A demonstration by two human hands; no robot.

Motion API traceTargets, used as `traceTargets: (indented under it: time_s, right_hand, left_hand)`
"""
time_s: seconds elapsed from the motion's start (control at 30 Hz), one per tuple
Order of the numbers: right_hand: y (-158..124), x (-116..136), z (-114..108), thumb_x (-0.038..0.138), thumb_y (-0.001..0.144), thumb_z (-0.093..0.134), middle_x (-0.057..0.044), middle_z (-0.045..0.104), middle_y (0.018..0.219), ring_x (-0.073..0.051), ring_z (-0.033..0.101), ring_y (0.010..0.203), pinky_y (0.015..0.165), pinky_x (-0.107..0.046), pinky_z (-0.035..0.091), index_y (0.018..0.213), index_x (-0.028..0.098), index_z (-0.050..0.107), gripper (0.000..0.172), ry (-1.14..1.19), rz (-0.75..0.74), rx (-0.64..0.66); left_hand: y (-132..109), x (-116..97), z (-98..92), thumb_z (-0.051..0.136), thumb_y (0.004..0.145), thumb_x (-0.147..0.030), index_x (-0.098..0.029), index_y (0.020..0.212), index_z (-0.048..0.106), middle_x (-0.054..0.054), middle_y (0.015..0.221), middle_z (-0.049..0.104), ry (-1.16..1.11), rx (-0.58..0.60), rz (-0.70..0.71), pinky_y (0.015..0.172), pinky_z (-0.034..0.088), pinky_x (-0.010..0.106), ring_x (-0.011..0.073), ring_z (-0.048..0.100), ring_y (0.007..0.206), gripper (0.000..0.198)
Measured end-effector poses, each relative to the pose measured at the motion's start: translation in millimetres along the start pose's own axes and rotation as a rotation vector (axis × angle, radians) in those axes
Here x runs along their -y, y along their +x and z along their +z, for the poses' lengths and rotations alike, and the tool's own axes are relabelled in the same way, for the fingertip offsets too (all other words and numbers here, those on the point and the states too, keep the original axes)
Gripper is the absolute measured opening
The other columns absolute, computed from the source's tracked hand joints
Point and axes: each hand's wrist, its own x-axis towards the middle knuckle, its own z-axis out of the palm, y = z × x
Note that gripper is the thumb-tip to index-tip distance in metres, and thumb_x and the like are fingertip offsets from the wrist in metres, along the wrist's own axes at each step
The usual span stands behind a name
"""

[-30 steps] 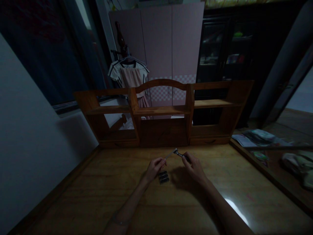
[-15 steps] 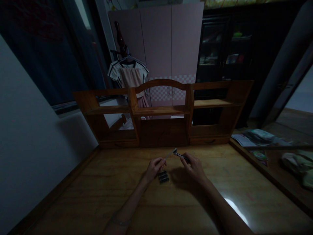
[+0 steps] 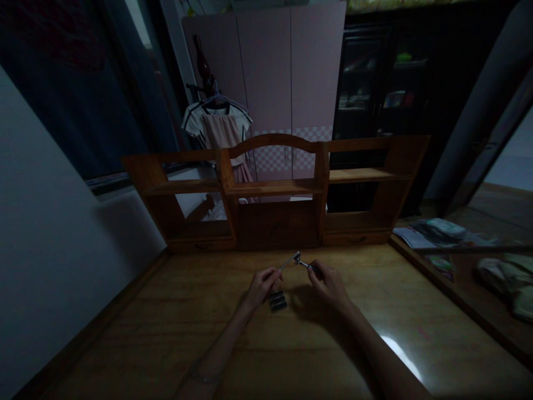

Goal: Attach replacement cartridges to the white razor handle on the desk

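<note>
My right hand (image 3: 328, 283) is closed round the dark handle of a razor (image 3: 305, 264), whose silvery neck and small head point left. Between the fingertips of my left hand (image 3: 262, 284), a thin pale stick (image 3: 288, 261) slants up to the razor's head. Its tip meets or nearly meets the head; I cannot tell which. Just below my left hand, several small dark blocks (image 3: 277, 301) lie side by side on the wooden tabletop (image 3: 200, 328). They look like razor cartridges, but the dim light hides their detail.
A wooden shelf unit (image 3: 275, 189) stands along the table's far edge. Left is a white wall (image 3: 50, 211). Beyond the raised right edge lie papers (image 3: 412, 238) and a pale bag (image 3: 503, 280). A pink wardrobe (image 3: 266, 72) stands behind.
Both hands stay almost in place. The stick's tip and the razor's head have shifted very slightly left and up, along with a slight shift of the whole view.
</note>
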Motion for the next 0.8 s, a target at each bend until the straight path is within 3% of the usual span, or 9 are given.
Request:
traceTargets:
  time_s: [0.4, 0.63, 0.8]
  right_hand:
    - [3.8, -1.9, -2.1, 0.041, 0.090, 0.047, 0.001, 0.053, 0.065, -0.014, 0.048, 0.060, 0.055, -0.024, 0.032, 0.078, 0.019, 0.059, 0.028, 0.190, 0.119, -0.045]
    - [7.8, -6.6, -6.3, 0.044, 0.085, 0.053, 0.001, 0.048, 0.067, -0.012, 0.043, 0.062, 0.053, -0.023, 0.031, 0.077, 0.017, 0.060, 0.029, 0.492, 0.261, -0.043]
    - [9.9, -7.5, -7.2, 0.045, 0.081, 0.057, 0.003, 0.039, 0.061, -0.008, 0.031, 0.050, 0.045, -0.021, 0.018, 0.076, 0.017, 0.059, 0.029, 0.795, 0.388, -0.028]
  left_hand:
    - [3.0, 3.6, -1.1, 0.052, 0.082, -0.053, -0.013, 0.079, 0.063, -0.006, 0.050, 0.040, 0.046, -0.048, -0.017, 0.043, 0.022, 0.020, 0.0067, 0.032, 0.042, 0.041]
    - [3.8, 5.2, -0.9, 0.051, 0.083, -0.053, -0.013, 0.080, 0.063, -0.006, 0.051, 0.040, 0.038, -0.047, -0.025, 0.043, 0.023, 0.020, 0.0067, 0.033, 0.043, 0.042]
    - [3.6, 4.1, -0.9, 0.051, 0.083, -0.053, -0.013, 0.080, 0.063, -0.005, 0.051, 0.041, 0.042, -0.051, -0.017, 0.043, 0.023, 0.020, 0.0065, 0.033, 0.043, 0.042]
